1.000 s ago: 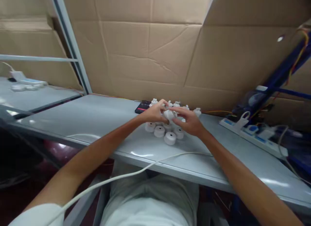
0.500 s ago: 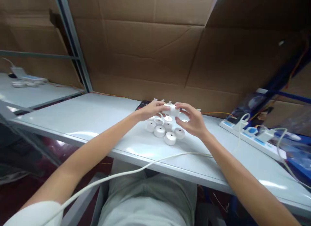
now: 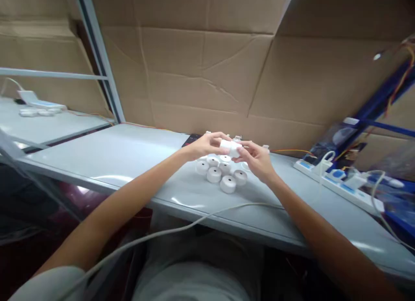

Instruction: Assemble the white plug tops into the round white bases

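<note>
While aloft, left hand [image 3: 206, 146] opposite right [image 3: 258, 160]

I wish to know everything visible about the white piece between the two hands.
The white piece looks like smooth plastic, short and rounded; it is partly covered and its finer details are blurred. It seems held up, lying sideways, above the table near the round white pieces. The left hand holds its left end, the right hand its right side.
</note>
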Tool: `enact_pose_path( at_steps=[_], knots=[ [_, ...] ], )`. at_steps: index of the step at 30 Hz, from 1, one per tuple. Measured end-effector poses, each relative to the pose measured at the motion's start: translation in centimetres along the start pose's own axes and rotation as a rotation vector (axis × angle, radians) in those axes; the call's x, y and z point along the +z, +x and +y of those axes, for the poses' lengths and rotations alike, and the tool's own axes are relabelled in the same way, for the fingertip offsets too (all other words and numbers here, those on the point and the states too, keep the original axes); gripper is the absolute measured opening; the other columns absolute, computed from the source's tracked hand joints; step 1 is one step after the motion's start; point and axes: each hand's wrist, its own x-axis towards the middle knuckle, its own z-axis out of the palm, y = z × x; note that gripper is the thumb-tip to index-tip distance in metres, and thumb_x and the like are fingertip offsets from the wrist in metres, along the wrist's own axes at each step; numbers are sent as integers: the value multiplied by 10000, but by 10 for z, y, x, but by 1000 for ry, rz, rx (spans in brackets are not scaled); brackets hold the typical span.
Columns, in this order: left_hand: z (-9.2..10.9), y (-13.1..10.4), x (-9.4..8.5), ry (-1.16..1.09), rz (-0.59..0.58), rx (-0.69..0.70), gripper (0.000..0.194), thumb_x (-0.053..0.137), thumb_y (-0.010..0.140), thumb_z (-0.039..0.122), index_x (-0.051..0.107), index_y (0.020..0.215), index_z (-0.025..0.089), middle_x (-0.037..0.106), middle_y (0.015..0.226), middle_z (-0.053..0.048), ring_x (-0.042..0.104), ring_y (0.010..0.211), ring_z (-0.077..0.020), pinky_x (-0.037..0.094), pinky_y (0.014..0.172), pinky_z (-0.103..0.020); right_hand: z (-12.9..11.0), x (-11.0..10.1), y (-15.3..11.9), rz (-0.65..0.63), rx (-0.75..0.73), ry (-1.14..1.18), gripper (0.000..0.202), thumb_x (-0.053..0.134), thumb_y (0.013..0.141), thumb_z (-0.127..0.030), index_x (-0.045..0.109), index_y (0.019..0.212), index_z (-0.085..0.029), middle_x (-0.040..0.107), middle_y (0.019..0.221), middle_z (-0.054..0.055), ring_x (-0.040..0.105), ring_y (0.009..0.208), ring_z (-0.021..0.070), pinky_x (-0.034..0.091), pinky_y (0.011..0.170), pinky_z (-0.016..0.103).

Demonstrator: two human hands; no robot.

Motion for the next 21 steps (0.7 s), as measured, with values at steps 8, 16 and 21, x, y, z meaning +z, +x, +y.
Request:
enact_pose_path(
  at_steps=[8, 16, 21],
  knots=[
    [-7, 2, 4, -54, 69, -58, 540, 927, 737, 478, 763, 1118, 132, 769, 1017, -86, 739, 864, -195, 575, 801, -350, 2, -5, 2, -2, -92, -92, 676, 832, 808, -628, 591, 1349, -303, 641, 1386, 110, 754, 1065, 273, 676, 890, 447],
    [-9, 2, 0, -27, 11, -6, 598, 973, 675, 354, 762, 1197, 152, 775, 987, -58, 740, 911, -196, 571, 859, -351, 3, -8, 3, -64, 98, 13, 533, 692, 924, -612, 555, 1344, -315, 705, 1181, 91, 745, 1000, 286, 675, 825, 488],
    [-8, 2, 0, -33, 19, -32, 597, 965, 679, 349, 756, 1197, 140, 784, 970, -64, 739, 872, -192, 565, 824, -342, 2, -14, 3, -61, -39, -73, 753, 895, 730, -430, 541, 1382, -305, 653, 1334, 99, 725, 1089, 278, 648, 938, 492]
  ],
)
